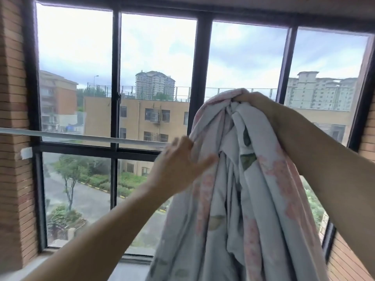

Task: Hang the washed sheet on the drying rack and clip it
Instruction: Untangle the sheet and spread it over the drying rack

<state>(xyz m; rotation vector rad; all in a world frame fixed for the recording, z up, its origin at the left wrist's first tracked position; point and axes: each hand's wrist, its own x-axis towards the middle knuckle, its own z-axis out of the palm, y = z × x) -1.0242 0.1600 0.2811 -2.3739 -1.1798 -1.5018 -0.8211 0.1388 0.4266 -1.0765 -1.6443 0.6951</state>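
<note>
Sheet (243,179) right of centre before the window (154,78), rail (81,136) leftward across the panes.

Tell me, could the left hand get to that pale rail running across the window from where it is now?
Probably yes. The left hand lies open against the bunched sheet, right beside the near end of the rail, with nothing between them. The right hand grips the sheet's top, so the left looks free to move.

Pale drying rail (85,136) across the dark-framed window (115,78), bunched floral sheet (233,179) hiding its right end.
</note>
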